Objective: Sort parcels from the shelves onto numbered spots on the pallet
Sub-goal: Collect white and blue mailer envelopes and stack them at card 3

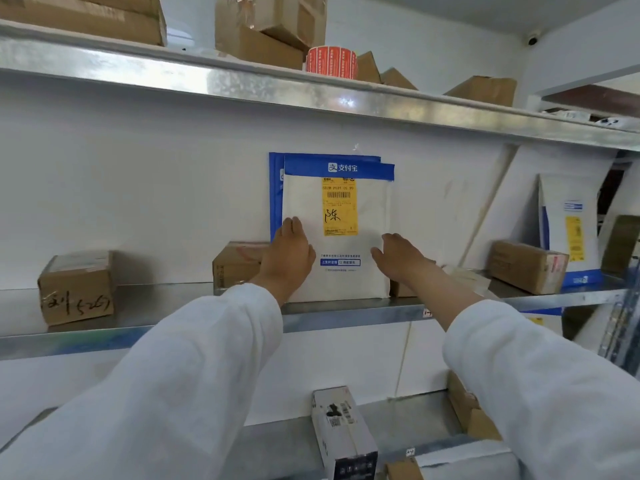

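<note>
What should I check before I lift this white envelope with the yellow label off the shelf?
1. Left hand on the white envelope: ok, fingers lie flat along its left edge.
2. Right hand at the right edge: cannot tell whether it grips.
3. Yellow label readable: ok, faces outward, uncovered.
4. Second envelope staying put: cannot tell; it leans directly behind.
5. Cardboard box out of the way: ok, it stands beside the envelope.
</note>
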